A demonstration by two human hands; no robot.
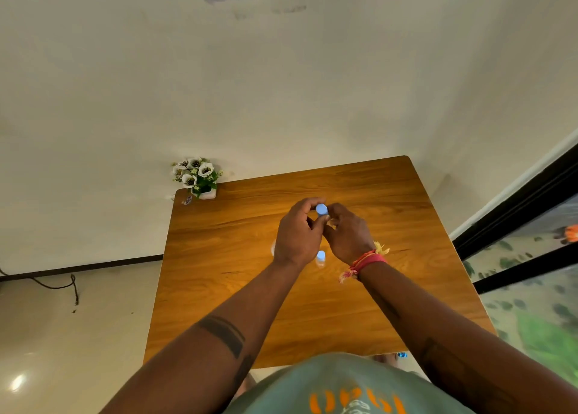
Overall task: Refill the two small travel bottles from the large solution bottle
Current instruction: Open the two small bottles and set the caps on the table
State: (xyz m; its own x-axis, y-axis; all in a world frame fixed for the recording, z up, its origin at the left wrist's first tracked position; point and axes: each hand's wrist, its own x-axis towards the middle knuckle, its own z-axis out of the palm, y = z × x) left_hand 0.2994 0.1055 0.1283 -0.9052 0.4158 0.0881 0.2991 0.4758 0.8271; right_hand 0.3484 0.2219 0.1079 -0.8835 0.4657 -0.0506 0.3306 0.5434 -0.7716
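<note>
Bare table (219, 273) lies left and right; a small bottle (320, 258) stands between the wrists.

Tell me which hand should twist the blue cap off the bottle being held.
Left, probably. The left hand's fingertips already pinch the blue cap from above, while the right hand wraps the small bottle's body below it, steadying it over the table.

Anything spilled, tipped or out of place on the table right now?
Nothing stands out. Both hands, left hand and right hand, hold a blue-capped bottle above the wooden table. A second small bottle stands upright below. No spill is visible.
</note>
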